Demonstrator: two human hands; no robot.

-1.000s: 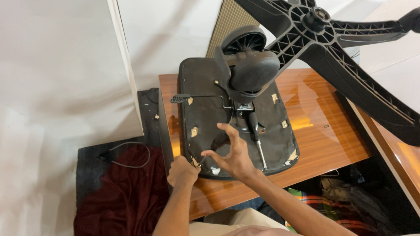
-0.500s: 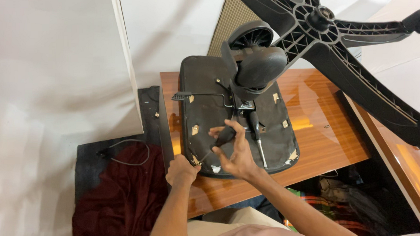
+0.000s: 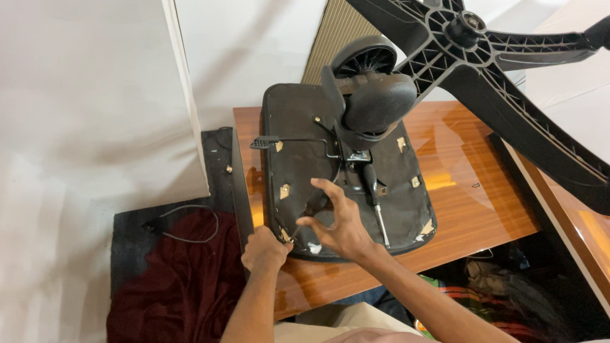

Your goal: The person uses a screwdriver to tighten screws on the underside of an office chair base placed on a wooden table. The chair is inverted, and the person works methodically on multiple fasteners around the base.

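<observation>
An upturned office chair seat [image 3: 305, 158] lies underside-up on the wooden table [image 3: 466, 191], its black panel scuffed with pale torn patches. A thin lever [image 3: 286, 142] juts out toward the table's left edge. The star-shaped wheel base [image 3: 498, 56] rises above the table's far right side. A screwdriver [image 3: 375, 197] rests on the panel, just right of the seat's centre.

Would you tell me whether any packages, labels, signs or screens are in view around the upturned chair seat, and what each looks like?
No packages, signs or screens are in view.
Possible label remnants: small torn tan patches scattered over the black underside of the chair seat, too small to tell whether they are stickers.
The left hand grips the seat's near edge; the right hand rests on the underside.
</observation>
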